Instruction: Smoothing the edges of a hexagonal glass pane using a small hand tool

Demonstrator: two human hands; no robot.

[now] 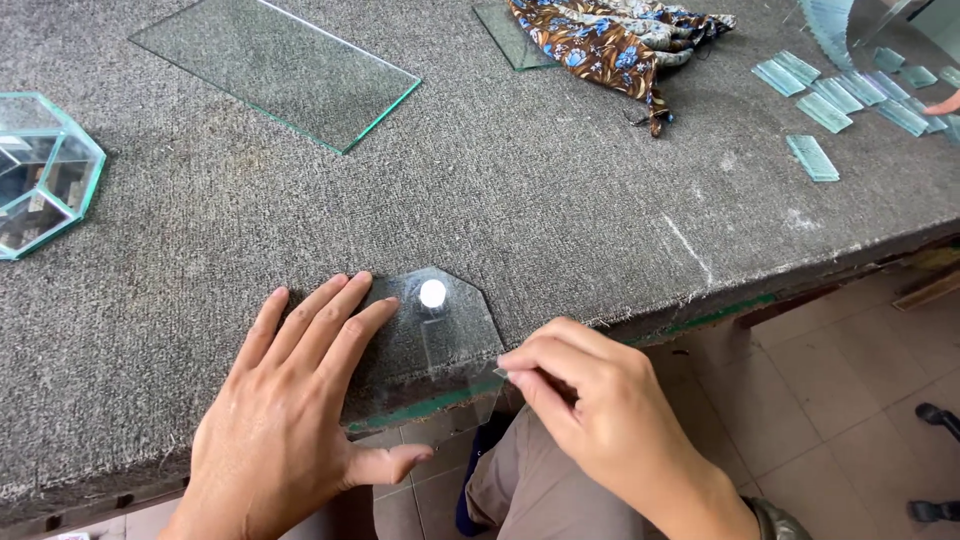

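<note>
— Grey felt bench (560,200), glass (440,335) at the near edge, overhanging.
— Left hand (290,420) flat on it, fingers together; right hand (590,400) pinching the corner.
— Probably stiff, brittle, sharp-edged; best held by the flat faces.

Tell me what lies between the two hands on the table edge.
In the head view, a clear polygonal glass piece lies between the left hand and right hand, reflecting a bright light spot.
</note>
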